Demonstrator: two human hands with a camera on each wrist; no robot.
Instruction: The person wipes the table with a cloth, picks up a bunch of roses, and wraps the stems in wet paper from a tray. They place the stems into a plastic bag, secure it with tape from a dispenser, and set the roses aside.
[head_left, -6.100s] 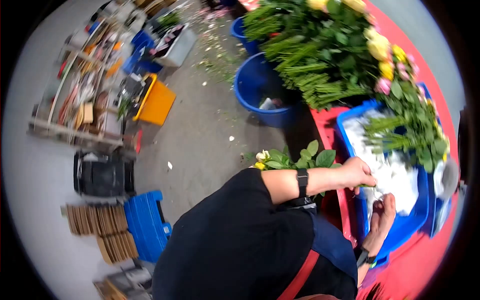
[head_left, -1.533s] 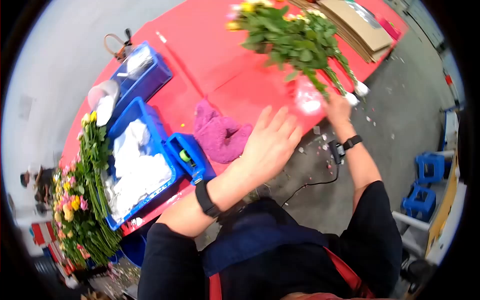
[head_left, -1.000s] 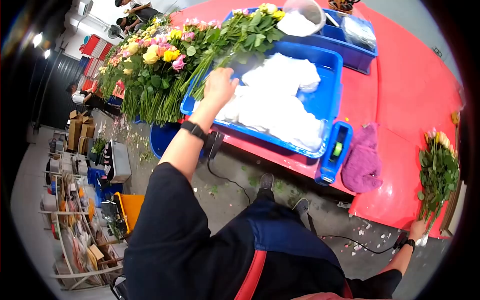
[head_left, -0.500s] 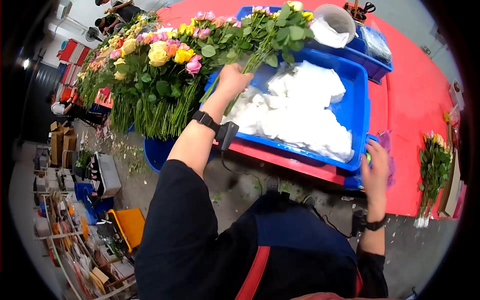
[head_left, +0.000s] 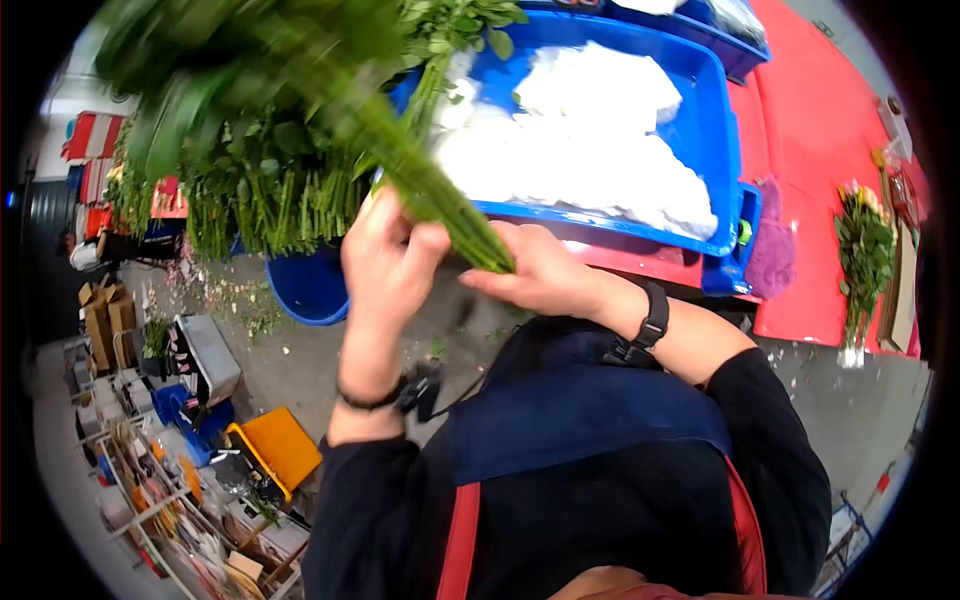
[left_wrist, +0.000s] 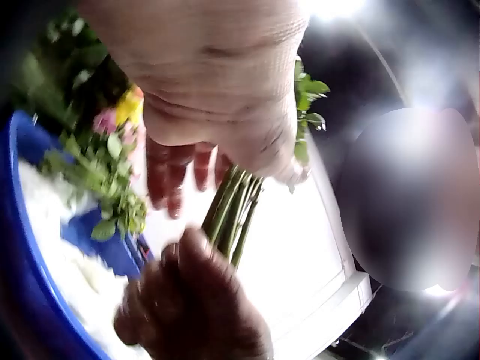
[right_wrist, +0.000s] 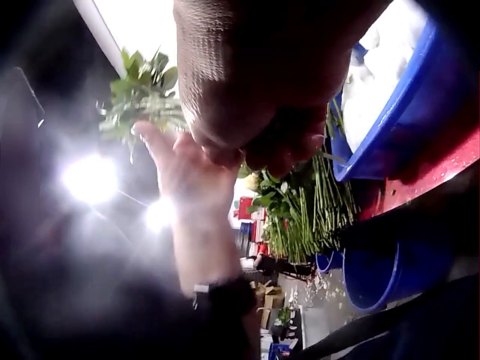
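A leafy bunch of rose stems (head_left: 400, 155), blurred in the head view, slants from the upper left down to my hands. Its blossoms are out of frame there. My right hand (head_left: 548, 268) grips the cut ends, thumb and fingers closed round them, also seen low in the left wrist view, where the stems (left_wrist: 236, 210) run between both hands. Higher up the bunch, my left hand (head_left: 385, 255) is against the stems, its fingers (left_wrist: 171, 176) fairly straight. The right wrist view shows the left thumb (right_wrist: 150, 139) stretched out.
A blue tub (head_left: 725, 150) of white wet-looking wadding stands on the red table (head_left: 820, 120). More roses (head_left: 260, 190) lie at left above a blue bucket (head_left: 308, 290). Past a purple cloth (head_left: 770, 240), a bunch with white-wrapped ends (head_left: 862, 250) lies at right.
My right hand came from the far bunch, past the tub's near corner, to the stem ends. My left hand drew stems from the tub's left side toward my body.
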